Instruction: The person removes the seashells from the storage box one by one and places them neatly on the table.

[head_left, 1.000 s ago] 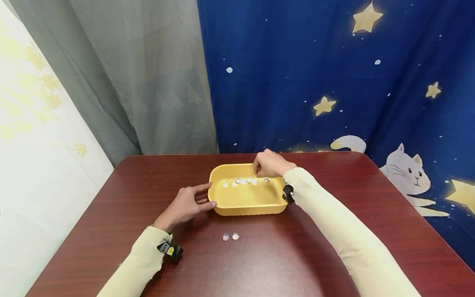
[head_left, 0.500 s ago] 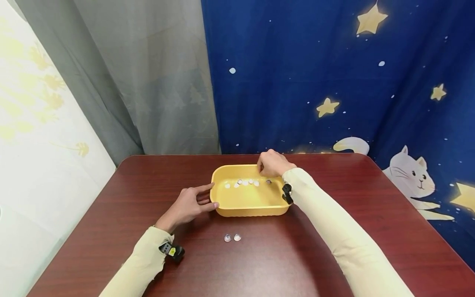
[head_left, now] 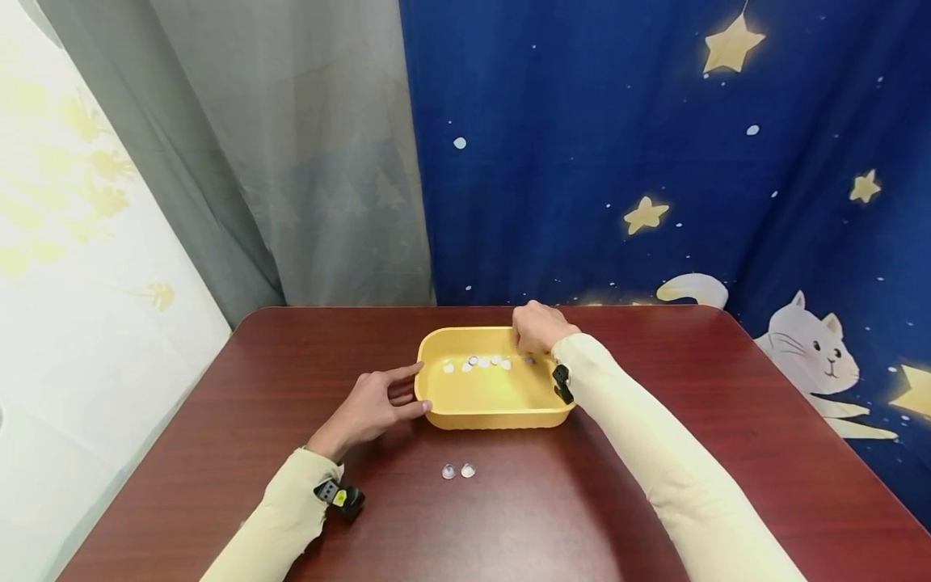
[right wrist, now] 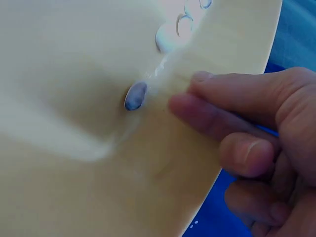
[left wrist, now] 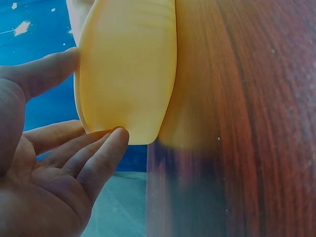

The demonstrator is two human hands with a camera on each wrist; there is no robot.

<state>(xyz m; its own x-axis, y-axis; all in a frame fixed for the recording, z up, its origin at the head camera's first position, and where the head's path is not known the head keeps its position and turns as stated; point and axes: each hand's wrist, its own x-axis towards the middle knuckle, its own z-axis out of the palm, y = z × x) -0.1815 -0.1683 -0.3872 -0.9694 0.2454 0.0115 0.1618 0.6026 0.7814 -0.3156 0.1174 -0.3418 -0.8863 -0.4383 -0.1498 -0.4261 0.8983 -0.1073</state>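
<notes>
A yellow tray (head_left: 494,421) stands on the table, with several clear flat glass gems (head_left: 473,360) along its far side. My left hand (head_left: 372,404) touches the tray's left end, thumb and fingers spread across it; the left wrist view shows the fingertips (left wrist: 121,136) against the end wall. My right hand (head_left: 541,327) reaches over the far rim into the tray's right half. In the right wrist view, its thumb and index finger are parted close to a single bluish gem (right wrist: 136,96), with nothing between them and the other fingers curled.
Two more glass gems (head_left: 468,470) lie side by side on the dark red table (head_left: 509,517) in front of the tray. Grey and blue curtains (head_left: 553,162) hang behind the table's far edge. Inside the tray, other gems (right wrist: 170,37) sit close together near the far wall.
My right hand has lowered toward the single gem at the right of the tray. The left hand keeps its place at the tray's end. The head view has shifted slightly.
</notes>
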